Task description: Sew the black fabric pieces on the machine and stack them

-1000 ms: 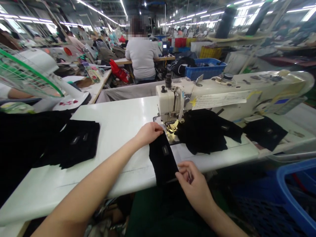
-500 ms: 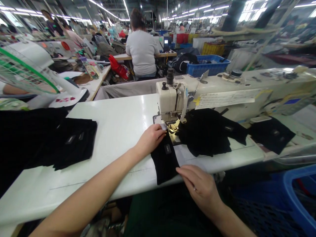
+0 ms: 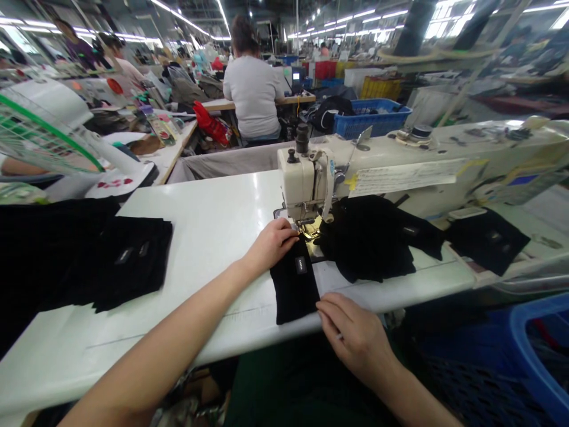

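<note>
A narrow black fabric piece (image 3: 294, 293) with a small dark label (image 3: 301, 265) lies on the white sewing table, its far end at the presser foot (image 3: 310, 231) of the sewing machine (image 3: 306, 184). My left hand (image 3: 274, 242) pinches its upper end just left of the foot. With thumb and fingertips, my right hand (image 3: 351, 329) grips its right edge near the table's front. To the right of the needle area, a bunched black fabric heap (image 3: 373, 240) rests against the machine.
Black labelled pieces (image 3: 137, 261) are stacked at the left. Another black piece (image 3: 489, 240) lies at the far right. A blue basket (image 3: 524, 350) stands low at the right, and a green-rimmed fan (image 3: 48, 127) at the left. Ahead, a person in white (image 3: 253, 89) sits facing away.
The near end of the fabric piece has shifted slightly up towards the machine, and my right hand has moved a little with it. My left hand stays by the foot.
</note>
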A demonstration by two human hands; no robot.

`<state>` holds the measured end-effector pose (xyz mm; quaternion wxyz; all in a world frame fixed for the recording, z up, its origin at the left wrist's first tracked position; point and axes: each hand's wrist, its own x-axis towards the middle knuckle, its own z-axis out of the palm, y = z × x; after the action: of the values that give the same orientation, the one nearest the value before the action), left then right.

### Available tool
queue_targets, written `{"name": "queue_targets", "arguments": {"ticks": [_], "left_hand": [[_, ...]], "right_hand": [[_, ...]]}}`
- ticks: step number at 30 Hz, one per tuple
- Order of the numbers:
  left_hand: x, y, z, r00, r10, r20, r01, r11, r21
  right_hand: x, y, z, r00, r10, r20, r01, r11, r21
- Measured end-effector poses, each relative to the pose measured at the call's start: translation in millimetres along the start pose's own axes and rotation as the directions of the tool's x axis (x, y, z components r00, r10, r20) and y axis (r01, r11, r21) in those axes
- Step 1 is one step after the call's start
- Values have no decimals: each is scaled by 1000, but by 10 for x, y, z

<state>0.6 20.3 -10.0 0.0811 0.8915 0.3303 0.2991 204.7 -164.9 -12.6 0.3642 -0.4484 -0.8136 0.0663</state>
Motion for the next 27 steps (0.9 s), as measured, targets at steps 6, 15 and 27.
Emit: {"name": "queue_targets", "arguments": {"ticks": [6,15,27], "left_hand": [[2,-24,0,1000,13,-18,-14,998,-55],[0,-48,7,999,34,-5,-34,999,-41],[46,49,-113,990,-3,141,-13,994,111]], "right_hand": [[-11,3,21,1000,-4,-5,4,1000,-14],[-5,-1,4,999,22,37,-22,1000,-22],[68,19,-42,993,19,113,-12,998,-64]]}}
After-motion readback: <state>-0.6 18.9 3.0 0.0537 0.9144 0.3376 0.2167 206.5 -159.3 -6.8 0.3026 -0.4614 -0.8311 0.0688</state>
